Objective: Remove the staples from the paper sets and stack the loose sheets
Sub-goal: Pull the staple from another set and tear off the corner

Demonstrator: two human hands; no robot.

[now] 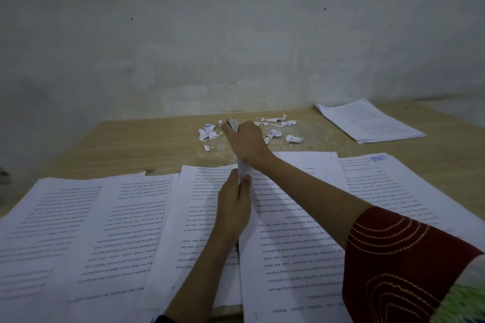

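Wooden table (147, 144) against grey wall (236, 34) bears printed sheets (78, 231), torn scraps (273, 134).

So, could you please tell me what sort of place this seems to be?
Probably a plain work desk in a home or small office: a wooden table against a bare plastered wall, spread with printed sheets and torn paper scraps.

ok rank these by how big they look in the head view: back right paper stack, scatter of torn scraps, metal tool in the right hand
1. paper stack and scatter of torn scraps: spread looks alike, not ranked
2. metal tool, mostly hidden in the right hand
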